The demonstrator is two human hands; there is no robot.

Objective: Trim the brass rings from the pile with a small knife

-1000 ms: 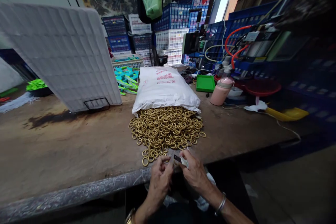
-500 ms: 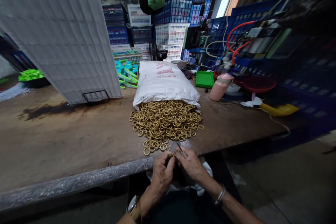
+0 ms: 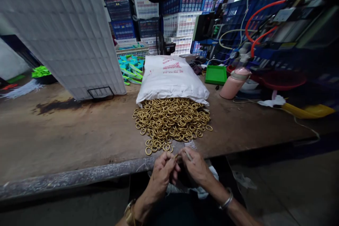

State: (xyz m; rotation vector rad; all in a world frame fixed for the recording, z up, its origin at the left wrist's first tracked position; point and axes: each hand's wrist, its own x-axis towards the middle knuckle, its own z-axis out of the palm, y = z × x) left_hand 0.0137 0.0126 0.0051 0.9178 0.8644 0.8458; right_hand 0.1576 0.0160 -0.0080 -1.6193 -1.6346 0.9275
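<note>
Gold-coloured rings [image 3: 172, 120] lie in a heap at the mouth of a white sack [image 3: 172, 79] on the table. Just in front of the heap, over the table's edge, my two hands meet. My left hand [image 3: 163, 171] pinches a small gold ring [image 3: 176, 155] between thumb and forefinger. In my right hand [image 3: 195, 165] is a thin knife-like tool [image 3: 188, 155], its handle showing between the fingers. The tool's tip is hidden behind the fingers, close to the ring.
A tall pale ribbed panel [image 3: 66, 35] leans at the left. To the right stand a green tray [image 3: 215, 75], a pink bottle [image 3: 233, 84] and a yellow scoop [image 3: 308, 110]. Stacked crates [image 3: 182, 24] fill the back. A plastic-wrapped edge [image 3: 79, 176] runs along the table's front.
The view has shifted slightly. My right hand has turned, so the tool's blade that stuck up before is no longer seen. The left fingers have moved a little around the ring.
</note>
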